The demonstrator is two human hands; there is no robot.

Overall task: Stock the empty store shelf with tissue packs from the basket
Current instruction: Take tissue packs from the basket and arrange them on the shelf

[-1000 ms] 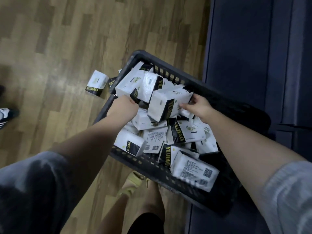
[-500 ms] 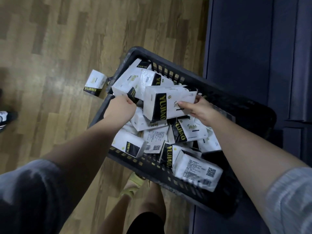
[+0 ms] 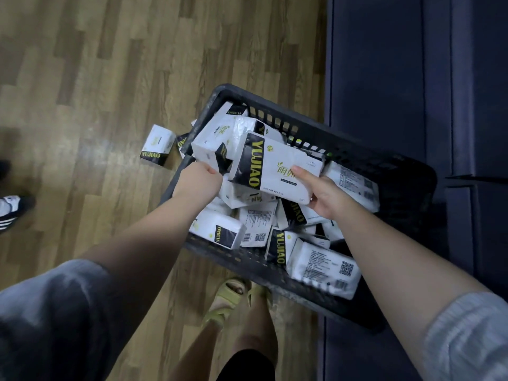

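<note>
A black plastic basket (image 3: 324,295) sits on the floor, piled with several white tissue packs with black-and-yellow bands. My right hand (image 3: 323,192) grips one tissue pack (image 3: 275,166) by its right end, thumb on its printed face, and holds it above the pile. My left hand (image 3: 198,181) is at the basket's left rim, fingers curled round another tissue pack (image 3: 209,144) lying on top of the heap. The dark blue shelf unit (image 3: 384,78) stands to the right; its shelves are not visible.
One loose tissue pack (image 3: 158,144) lies on the wood floor left of the basket, another partly hidden beside the rim. My feet in yellow sandals (image 3: 228,298) stand just below the basket. Another person's striped shoe (image 3: 11,210) is at the far left.
My right hand has lifted its pack higher and turned it so the printed face shows. The left hand has stayed at the basket's left rim.
</note>
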